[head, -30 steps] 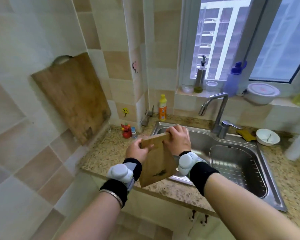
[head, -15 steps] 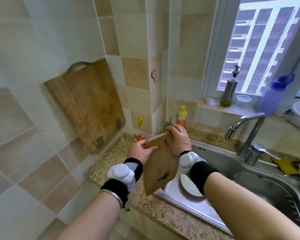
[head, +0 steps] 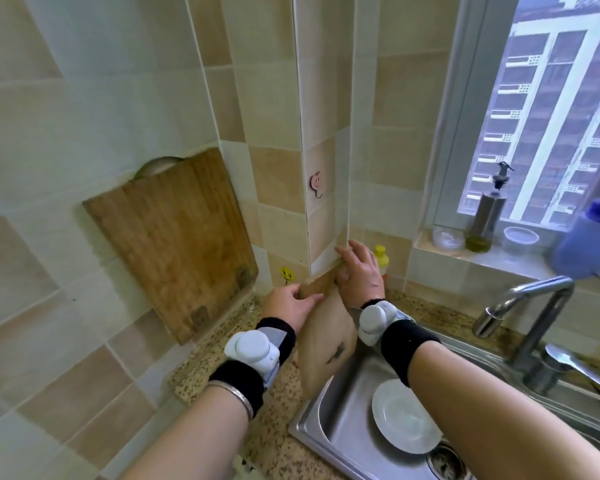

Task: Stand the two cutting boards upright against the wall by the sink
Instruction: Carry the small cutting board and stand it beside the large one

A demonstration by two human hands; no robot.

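A large wooden cutting board (head: 181, 244) stands upright, leaning on the tiled wall left of the sink. A smaller wooden cutting board (head: 326, 344) is held upright over the counter's edge by the sink. My left hand (head: 288, 304) grips its top left corner. My right hand (head: 361, 271) holds its top right corner, close to the tiled wall column. The small board's lower edge hangs near the sink rim; whether it touches the counter is hidden.
The steel sink (head: 329, 427) holds a white plate (head: 402, 417). A faucet (head: 534, 313) stands at the right. A yellow bottle (head: 381, 258) sits behind my right hand. The windowsill carries an oil dispenser (head: 485, 216), small clear bowls and a blue bottle (head: 589, 237). Speckled granite counter (head: 222, 351) lies below the large board.
Both hands have carried the small board forward and left, from above the sink toward the wall corner. My view has swung left and closer to the wall.
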